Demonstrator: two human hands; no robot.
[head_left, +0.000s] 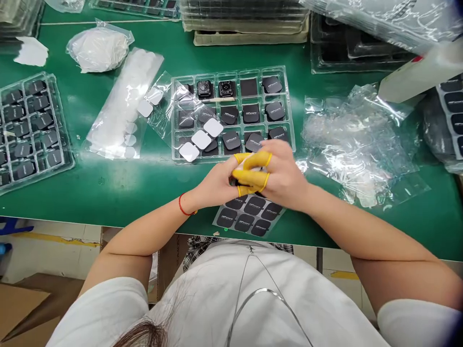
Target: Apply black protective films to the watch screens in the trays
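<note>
Both of my hands meet over the near edge of a clear tray (293, 120) of black square pieces. My left hand (220, 180) and my right hand (282, 173) wear yellow finger cots and press together around a small item, mostly hidden, with a bit of white and black showing. Just below them lies a sheet of black printed stickers (244, 222). A clear strip with white rounded squares (201, 140) rests across the tray's left part. Two round-faced black devices (226, 88) sit in its back row, beside a thin wooden stick (222, 100).
Another filled tray (65, 140) lies at the left. Near it are a plastic-wrapped white bundle (101, 48) and a long clear bag (123, 106). Crumpled plastic bags (354, 140) and a whitish bottle (419, 74) are at the right. Stacked trays (246, 14) line the back.
</note>
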